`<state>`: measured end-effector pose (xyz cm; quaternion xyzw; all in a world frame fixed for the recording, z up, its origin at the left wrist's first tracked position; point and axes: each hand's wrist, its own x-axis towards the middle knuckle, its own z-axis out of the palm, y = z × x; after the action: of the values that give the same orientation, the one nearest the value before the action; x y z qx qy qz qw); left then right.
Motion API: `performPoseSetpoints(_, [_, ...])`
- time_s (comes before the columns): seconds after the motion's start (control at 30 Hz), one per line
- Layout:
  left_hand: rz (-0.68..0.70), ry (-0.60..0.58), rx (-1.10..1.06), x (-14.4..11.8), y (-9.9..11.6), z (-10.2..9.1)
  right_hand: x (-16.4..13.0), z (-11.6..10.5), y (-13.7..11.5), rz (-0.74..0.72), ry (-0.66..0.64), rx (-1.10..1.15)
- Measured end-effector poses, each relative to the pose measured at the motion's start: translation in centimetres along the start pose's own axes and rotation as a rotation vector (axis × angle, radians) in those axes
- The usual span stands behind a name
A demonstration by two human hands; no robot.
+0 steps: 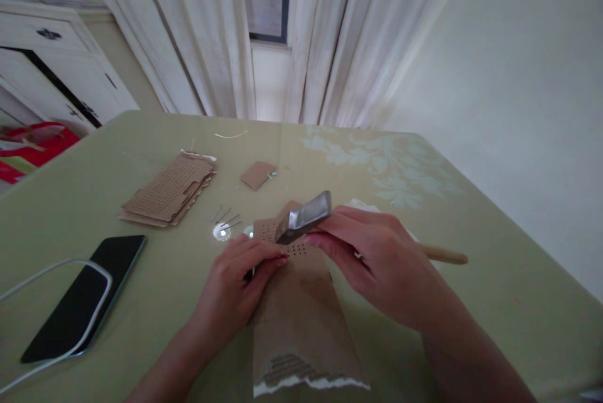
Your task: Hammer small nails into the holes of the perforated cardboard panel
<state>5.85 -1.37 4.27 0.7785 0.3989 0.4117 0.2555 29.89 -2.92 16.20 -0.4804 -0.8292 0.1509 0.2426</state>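
Observation:
A hammer (304,218) with a grey metal head and a wooden handle is in my right hand (377,255), gripped close to the head. Its head hangs tilted just above a brown cardboard piece (306,312) with rows of small punched holes and a torn near edge. My left hand (240,271) rests at the cardboard's left side, thumb and forefinger pinched beside the holes. Between those fingertips is a tiny thing, mostly hidden, that looks like a nail. Several loose nails (228,221) lie beyond my left hand, near a round shiny disc (222,231).
A stack of perforated cardboard (167,189) lies at the left, with a small cardboard square (257,175) farther back. A dark phone or tablet (87,296) and a white cable (106,284) occupy the table's (471,321) left side. Curtains (202,26) hang behind.

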Motion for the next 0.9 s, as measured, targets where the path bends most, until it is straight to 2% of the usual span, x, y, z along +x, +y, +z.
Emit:
performPoseSetpoints(0.07, [-0.015,0.002,-0.016,0.01,0.16,-0.03,0.01,-0.02,-0.08,0.011,-0.006,0.033])
performPoseSetpoints(0.2, [-0.069,-0.031,-0.053,-0.04,0.43,-0.17,0.23,0.23,-0.10,0.020,-0.211,-0.079])
performPoseSetpoints(0.23, [-0.078,-0.035,-0.056,-0.03,0.46,-0.21,0.26,0.28,-0.06,0.014,-0.213,-0.103])
performPoseSetpoints(0.33, [-0.084,-0.021,-0.049,0.06,0.53,-0.28,0.27,0.36,0.15,0.000,-0.093,-0.074])
performPoseSetpoints(0.4, [-0.083,-0.036,-0.040,0.14,0.61,-0.32,0.28,0.41,0.25,-0.006,-0.070,-0.048])
performPoseSetpoints(0.53, [-0.120,-0.048,-0.009,0.11,0.60,-0.36,0.47,0.57,0.34,-0.016,-0.227,-0.096])
performPoseSetpoints(0.7, [-0.201,-0.001,0.055,-0.34,0.07,-0.14,0.69,0.73,0.38,-0.006,-0.209,-0.076])
performPoseSetpoints(0.83, [-0.233,-0.016,0.035,-0.57,-0.23,-0.11,0.68,0.78,0.32,0.025,-0.347,-0.101])
performPoseSetpoints(0.9, [-0.241,-0.035,0.016,-0.54,-0.24,-0.21,0.47,0.43,0.39,0.016,-0.327,-0.102])
